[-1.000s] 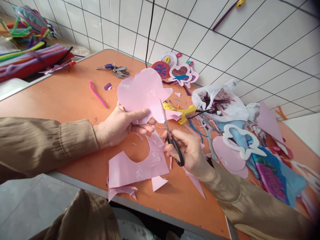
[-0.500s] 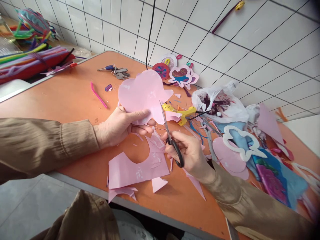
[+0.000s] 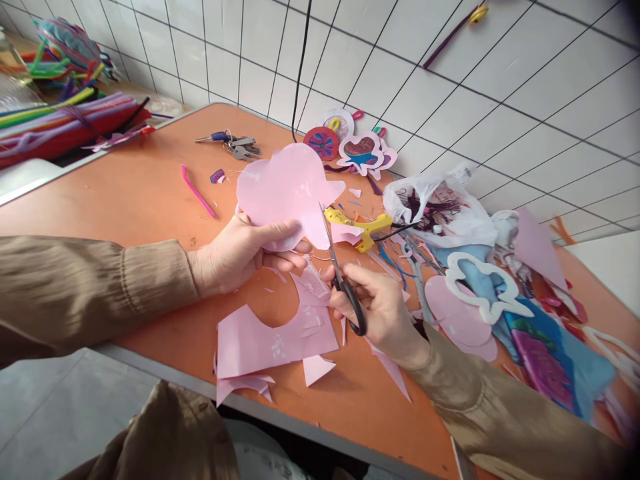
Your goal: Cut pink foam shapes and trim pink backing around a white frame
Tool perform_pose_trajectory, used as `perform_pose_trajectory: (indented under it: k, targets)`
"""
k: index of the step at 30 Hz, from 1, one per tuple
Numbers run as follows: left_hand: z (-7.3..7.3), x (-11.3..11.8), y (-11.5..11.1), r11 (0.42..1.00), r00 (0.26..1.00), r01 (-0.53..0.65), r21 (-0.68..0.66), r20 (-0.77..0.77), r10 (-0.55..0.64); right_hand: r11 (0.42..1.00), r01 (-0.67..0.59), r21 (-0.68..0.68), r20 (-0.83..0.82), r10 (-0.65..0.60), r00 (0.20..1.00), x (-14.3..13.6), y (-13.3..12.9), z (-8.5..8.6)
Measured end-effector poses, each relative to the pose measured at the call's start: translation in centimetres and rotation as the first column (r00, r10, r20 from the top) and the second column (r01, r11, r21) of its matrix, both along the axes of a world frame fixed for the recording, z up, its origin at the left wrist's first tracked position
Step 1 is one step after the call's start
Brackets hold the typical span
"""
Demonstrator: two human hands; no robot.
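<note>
- Your left hand (image 3: pixel 240 250) comes in from the left, closed on the pink cutout (image 3: pixel 283 187), thumb on top and fingers curled loosely underneath.
- You hold the cutout above the middle of the orange counter (image 3: pixel 150 200). It is wider from left to right than from near to far; its broad rounded lobes face left and far, a narrow lobe points right, and another points toward you.
- Your right hand (image 3: pixel 377 310) is closed around the black handles of the scissors (image 3: pixel 336 260), fingers wrapped through and about the loops.
- The scissors' long axis runs from the handles on the near right to the tips on the far left, so they point away from you and slightly left. The blades lie along the right edge of the near lobe; how far apart they stand is too fine to tell.
- Below your hands, near you, lies a pink sheet (image 3: pixel 275 343) with a curved gap in its far side, with pink scraps around it.
- Just right of the cutout is a yellow tool (image 3: pixel 367 227).
- Far left of the cutout are keys (image 3: pixel 240 147) and a bent pink strip (image 3: pixel 197 192).
- Farther right sit a white plastic bag (image 3: pixel 443 207) and a white star-shaped frame (image 3: pixel 487 287).
</note>
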State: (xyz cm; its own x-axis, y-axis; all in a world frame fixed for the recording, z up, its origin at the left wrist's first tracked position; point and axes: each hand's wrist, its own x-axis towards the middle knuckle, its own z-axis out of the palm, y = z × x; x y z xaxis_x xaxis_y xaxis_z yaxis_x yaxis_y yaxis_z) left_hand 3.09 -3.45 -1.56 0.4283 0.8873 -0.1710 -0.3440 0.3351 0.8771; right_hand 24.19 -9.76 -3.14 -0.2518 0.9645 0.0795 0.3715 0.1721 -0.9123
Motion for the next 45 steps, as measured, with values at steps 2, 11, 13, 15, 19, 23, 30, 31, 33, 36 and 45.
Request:
perform_pose_trajectory:
  k: [2, 11, 13, 15, 19, 23, 30, 31, 33, 36, 45]
  targets:
    - [-0.04, 0.01, 0.00, 1.000, 1.000, 0.001, 0.002, 0.003, -0.001, 1.000, -0.002, 0.009, 0.001, 0.002, 1.000, 0.03, -0.02, -0.02]
    - [0.61, 0.21, -0.24, 0.999, 1.000, -0.016, -0.047, -0.015, 0.015, 0.999, -0.013, 0.030, 0.010, 0.013, 1.000, -0.02, 0.05, -0.08]
    - [0.68, 0.21, -0.28, 0.998, 1.000, -0.016, -0.053, -0.016, 0.015, 0.999, -0.012, 0.034, 0.010, 0.012, 1.000, -0.03, 0.05, -0.13]
    - [0.68, 0.21, -0.27, 0.999, 1.000, -0.015, -0.051, -0.011, 0.015, 0.999, -0.010, 0.037, 0.009, 0.010, 1.000, -0.02, 0.05, -0.17]
    - [0.62, 0.22, -0.23, 0.999, 1.000, -0.014, -0.051, -0.012, 0.013, 0.999, -0.004, 0.040, 0.018, 0.004, 1.000, 0.01, 0.10, -0.19]
    - [0.56, 0.18, -0.23, 0.998, 1.000, -0.012, -0.058, -0.009, 0.011, 0.999, 0.003, 0.037, 0.022, -0.004, 1.000, 0.01, 0.11, -0.13]
    - [0.29, 0.12, -0.20, 0.998, 1.000, 0.001, -0.062, 0.017, 0.000, 0.999, 0.008, 0.037, 0.038, -0.009, 0.999, -0.09, 0.05, 0.08]
    - [0.26, 0.10, -0.19, 0.998, 1.000, 0.002, -0.063, 0.017, -0.001, 0.999, 0.008, 0.032, 0.037, -0.010, 0.999, -0.06, 0.05, 0.02]
    - [0.24, 0.08, -0.15, 0.998, 1.000, 0.002, -0.061, 0.012, -0.002, 1.000, 0.006, 0.011, 0.012, -0.006, 1.000, 0.08, 0.06, -0.20]
    - [0.32, 0.10, -0.16, 0.999, 1.000, -0.003, -0.047, -0.011, 0.003, 1.000, -0.010, -0.027, -0.060, 0.008, 0.998, 0.32, 0.03, -0.60]
    - [0.41, 0.16, -0.25, 1.000, 0.997, -0.009, -0.019, -0.070, 0.008, 0.993, 0.084, -0.088, -0.037, -0.087, 0.995, -0.19, -0.77, -0.06]
